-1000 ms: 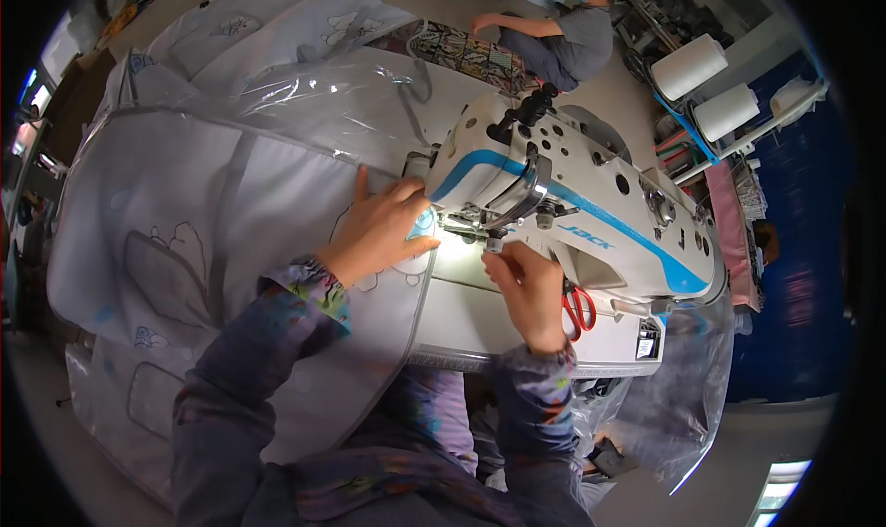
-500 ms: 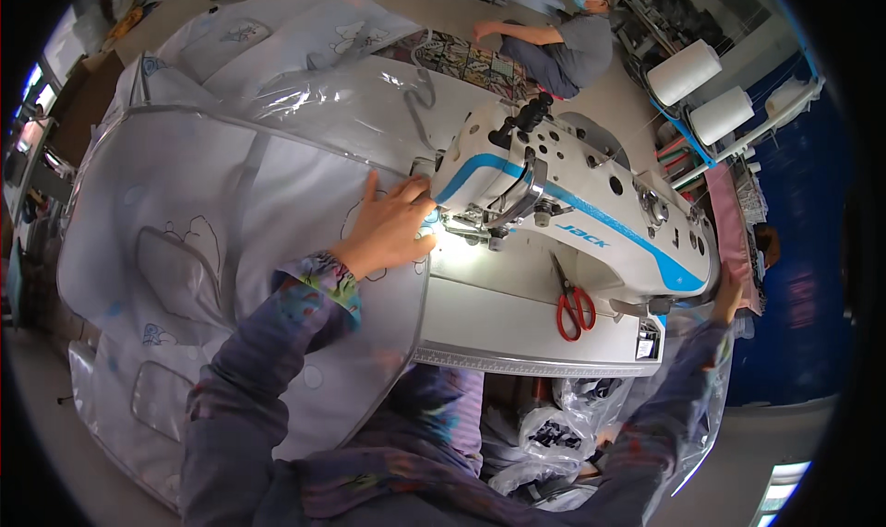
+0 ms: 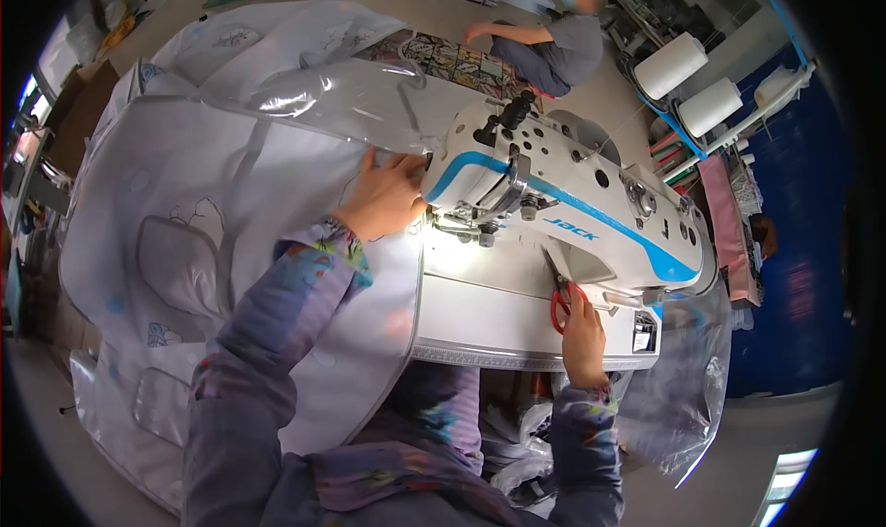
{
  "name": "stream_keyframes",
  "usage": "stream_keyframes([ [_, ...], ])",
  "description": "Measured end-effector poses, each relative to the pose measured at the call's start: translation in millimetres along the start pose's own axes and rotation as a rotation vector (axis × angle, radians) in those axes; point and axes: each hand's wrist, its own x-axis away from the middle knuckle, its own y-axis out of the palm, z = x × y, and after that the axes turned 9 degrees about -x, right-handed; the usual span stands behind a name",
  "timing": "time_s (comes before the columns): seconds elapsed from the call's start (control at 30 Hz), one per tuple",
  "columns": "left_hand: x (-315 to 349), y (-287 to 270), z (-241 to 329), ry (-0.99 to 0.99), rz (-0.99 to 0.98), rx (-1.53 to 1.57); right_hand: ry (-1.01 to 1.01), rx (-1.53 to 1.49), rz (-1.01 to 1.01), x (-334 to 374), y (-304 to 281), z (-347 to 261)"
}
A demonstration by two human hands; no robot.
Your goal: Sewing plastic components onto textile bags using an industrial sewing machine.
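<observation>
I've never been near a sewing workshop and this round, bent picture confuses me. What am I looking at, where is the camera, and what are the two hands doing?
The camera sits on the worker's head and looks down, so the wide lens bends the edges. The forearms in patterned sleeves belong to that person. The white and blue sewing machine stands on a table. The left hand lies flat on a big white fabric cover with clear plastic panels, beside the needle area. The right hand is on red-handled scissors on the table. Another person sits on the floor behind.
</observation>
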Motion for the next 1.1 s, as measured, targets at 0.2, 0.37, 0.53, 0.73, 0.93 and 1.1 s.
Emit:
stream_keyframes([
  [0.2, 24.4, -22.6, 1.2, 0.058, 0.023, -0.044, 0.306, -0.839, -0.380, -2.9, -19.2, -57.7],
  [0.37, 25.6, -17.3, 5.9, -0.007, 0.137, 0.010, 0.323, -1.869, -0.627, -1.9, 15.1, -179.0],
  [0.53, 24.8, -15.7, 6.9, -0.048, 0.148, 0.043, 0.594, -2.027, -0.298, -51.4, 73.4, -241.9],
  [0.73, 24.4, -13.1, 4.6, -0.064, 0.153, 0.052, 0.697, -2.127, -0.147, -78.6, 83.1, -261.4],
  [0.93, 24.1, -8.1, 5.4, -0.057, 0.191, 0.033, 0.737, -2.184, -0.046, -75.1, 88.7, -267.2],
  [1.1, 23.9, -13.7, 4.1, -0.071, 0.178, 0.053, 0.663, -2.172, -0.040, -80.1, 98.3, -265.5],
])
